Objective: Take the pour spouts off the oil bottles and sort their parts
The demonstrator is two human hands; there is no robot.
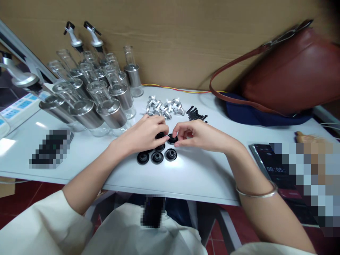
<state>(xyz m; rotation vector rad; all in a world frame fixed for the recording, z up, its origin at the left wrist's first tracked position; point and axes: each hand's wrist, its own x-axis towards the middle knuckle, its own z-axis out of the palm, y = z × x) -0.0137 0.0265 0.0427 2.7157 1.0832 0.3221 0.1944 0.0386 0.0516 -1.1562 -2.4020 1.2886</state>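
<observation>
Several black round stoppers with ringed, cup-like tops lie on the white table, among them one stopper [170, 154] at the front right of the group. My left hand [147, 132] curls over the back left of the group, its fingers closed on a black stopper [159, 135] that they partly cover. Beside it, my right hand [198, 135] has thumb and forefinger at the edges of another black stopper [173, 139]. Just behind the hands are a heap of silver pourer spouts [164, 107] and a bunch of small black levers [197, 114].
Glass bottles with steel sleeves [113, 113] crowd the left, several topped with pourers [97, 40]. A power strip [21, 106] and a blurred-out phone [51, 148] lie at left. Right: a brown bag [292, 71] on dark blue cloth [247, 111], and a phone [271, 166] showing a timer.
</observation>
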